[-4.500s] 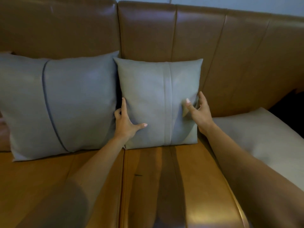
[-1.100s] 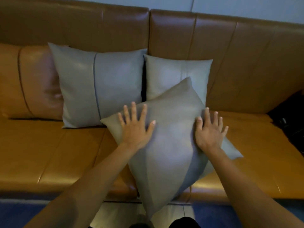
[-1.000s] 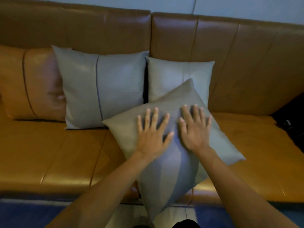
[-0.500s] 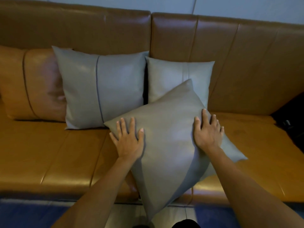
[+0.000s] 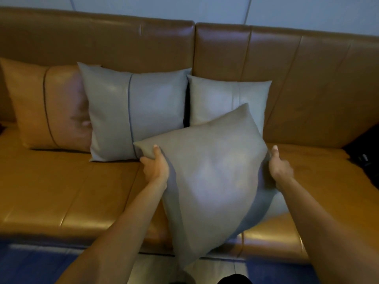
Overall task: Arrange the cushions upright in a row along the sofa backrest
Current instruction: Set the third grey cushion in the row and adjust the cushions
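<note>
I count four cushions: three grey and one tan. The tan cushion (image 5: pixel 51 107) stands upright against the backrest (image 5: pixel 143 39) at far left. Just beside it, overlapping its right edge, the big grey cushion (image 5: pixel 135 111) stands upright too, with a dark seam down its middle. The small grey cushion (image 5: pixel 227 99) stands upright next to that one, touching or nearly touching it, and its lower part is hidden from me.

What hides it is the third grey cushion (image 5: pixel 211 181), which I hold tilted like a diamond in front of the row, one corner up, one corner down past the seat's front edge. My left hand (image 5: pixel 154 167) grips its left corner, thumb on the front face, fingers tucked behind. My right hand (image 5: pixel 280 167) clasps the right edge, thumb up; its fingers are behind the cushion and I cannot see them. Two hands, two bare forearms.

The sofa is tan leather with a glossy seat (image 5: pixel 61 187), split by seams. The stretch of seat and backrest right of the small cushion is bare. A pale bluish wall (image 5: pixel 184 7) runs behind the backrest; blue floor (image 5: pixel 41 261) shows below the seat. At far right a dark object (image 5: pixel 365 158) sits at the sofa's end, too dim to identify.
</note>
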`<state>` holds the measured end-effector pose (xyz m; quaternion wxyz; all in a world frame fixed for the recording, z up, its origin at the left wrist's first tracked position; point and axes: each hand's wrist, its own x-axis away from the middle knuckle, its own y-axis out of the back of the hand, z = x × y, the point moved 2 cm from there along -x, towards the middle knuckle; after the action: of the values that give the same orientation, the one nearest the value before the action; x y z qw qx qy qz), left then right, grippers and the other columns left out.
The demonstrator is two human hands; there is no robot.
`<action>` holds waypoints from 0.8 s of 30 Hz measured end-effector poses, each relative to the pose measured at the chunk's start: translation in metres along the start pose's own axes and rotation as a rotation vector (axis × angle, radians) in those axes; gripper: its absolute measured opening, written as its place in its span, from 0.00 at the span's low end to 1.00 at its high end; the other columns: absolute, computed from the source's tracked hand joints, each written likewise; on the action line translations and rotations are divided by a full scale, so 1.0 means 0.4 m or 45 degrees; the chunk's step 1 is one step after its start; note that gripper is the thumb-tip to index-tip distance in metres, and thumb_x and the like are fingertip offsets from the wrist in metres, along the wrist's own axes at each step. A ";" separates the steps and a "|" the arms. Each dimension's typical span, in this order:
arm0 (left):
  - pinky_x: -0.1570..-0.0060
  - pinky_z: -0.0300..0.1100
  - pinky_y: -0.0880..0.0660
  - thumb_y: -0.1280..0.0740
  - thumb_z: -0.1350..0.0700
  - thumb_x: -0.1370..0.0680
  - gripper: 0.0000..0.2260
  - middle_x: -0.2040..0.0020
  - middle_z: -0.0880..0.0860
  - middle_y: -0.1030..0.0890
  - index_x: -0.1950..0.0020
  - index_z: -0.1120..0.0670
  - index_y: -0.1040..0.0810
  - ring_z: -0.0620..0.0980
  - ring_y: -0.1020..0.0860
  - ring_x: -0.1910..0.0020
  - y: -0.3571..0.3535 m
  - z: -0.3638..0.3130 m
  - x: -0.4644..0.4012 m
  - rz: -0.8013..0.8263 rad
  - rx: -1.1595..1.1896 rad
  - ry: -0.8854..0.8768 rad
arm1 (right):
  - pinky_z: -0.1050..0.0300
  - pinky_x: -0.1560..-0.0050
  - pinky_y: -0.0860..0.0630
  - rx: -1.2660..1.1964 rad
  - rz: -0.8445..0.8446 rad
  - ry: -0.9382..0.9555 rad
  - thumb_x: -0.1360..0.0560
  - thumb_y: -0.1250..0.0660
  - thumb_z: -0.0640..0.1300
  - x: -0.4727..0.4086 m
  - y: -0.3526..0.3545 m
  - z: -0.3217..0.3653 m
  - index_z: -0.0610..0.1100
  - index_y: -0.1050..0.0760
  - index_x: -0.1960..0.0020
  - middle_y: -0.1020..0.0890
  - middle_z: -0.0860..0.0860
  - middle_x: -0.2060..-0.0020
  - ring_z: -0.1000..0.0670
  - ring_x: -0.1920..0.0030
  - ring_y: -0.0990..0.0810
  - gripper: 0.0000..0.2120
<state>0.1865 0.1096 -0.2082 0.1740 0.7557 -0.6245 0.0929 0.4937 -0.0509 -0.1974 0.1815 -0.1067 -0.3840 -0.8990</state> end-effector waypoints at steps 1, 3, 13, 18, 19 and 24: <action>0.39 0.51 0.32 0.40 0.41 0.18 0.29 0.28 0.62 0.28 0.25 0.58 0.37 0.64 0.28 0.33 0.000 -0.032 0.015 0.003 0.026 -0.073 | 0.36 0.28 0.34 -0.081 0.012 -0.026 0.21 0.56 0.72 0.010 -0.001 0.006 0.36 0.32 0.27 0.27 0.34 0.30 0.33 0.31 0.29 0.44; 0.43 0.47 0.32 0.38 0.44 0.18 0.24 0.32 0.61 0.25 0.28 0.58 0.33 0.62 0.26 0.34 -0.002 -0.102 0.035 0.017 0.083 -0.249 | 0.37 0.29 0.34 -0.229 0.027 -0.082 0.21 0.54 0.72 0.030 -0.010 0.007 0.35 0.33 0.26 0.28 0.35 0.29 0.33 0.30 0.29 0.45; 0.42 0.37 0.28 0.47 0.42 0.16 0.18 0.43 0.45 0.20 0.36 0.49 0.25 0.36 0.23 0.44 0.102 -0.340 0.056 0.162 0.451 -0.734 | 0.46 0.42 0.26 -0.984 -0.093 -0.024 0.21 0.51 0.70 0.137 -0.011 0.011 0.45 0.22 0.45 0.17 0.47 0.46 0.40 0.42 0.21 0.33; 0.37 0.31 0.40 0.47 0.41 0.16 0.25 0.32 0.48 0.27 0.25 0.53 0.30 0.46 0.30 0.31 0.199 -0.281 0.008 -0.028 0.413 -0.573 | 0.45 0.37 0.24 -1.214 -0.278 0.263 0.24 0.46 0.67 0.174 0.057 0.075 0.53 0.20 0.46 0.16 0.54 0.46 0.49 0.43 0.19 0.24; 0.35 0.34 0.38 0.45 0.39 0.17 0.24 0.34 0.47 0.25 0.28 0.52 0.27 0.46 0.28 0.33 0.220 -0.272 -0.016 -0.021 0.407 -0.603 | 0.47 0.38 0.24 -1.226 -0.285 0.312 0.23 0.46 0.66 0.189 0.076 0.103 0.53 0.21 0.46 0.17 0.54 0.47 0.49 0.44 0.19 0.23; 0.40 0.49 0.27 0.35 0.47 0.23 0.15 0.45 0.51 0.23 0.40 0.52 0.27 0.55 0.23 0.42 0.248 -0.309 -0.016 -0.229 0.086 -0.856 | 0.50 0.38 0.25 -0.977 -0.354 0.672 0.18 0.47 0.61 0.310 0.143 0.226 0.51 0.22 0.44 0.17 0.51 0.47 0.53 0.47 0.20 0.19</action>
<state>0.0977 0.1464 -0.0820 -0.0589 0.8014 -0.5743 -0.1562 0.4087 -0.0518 -0.0575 0.0983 0.1183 0.0237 -0.9878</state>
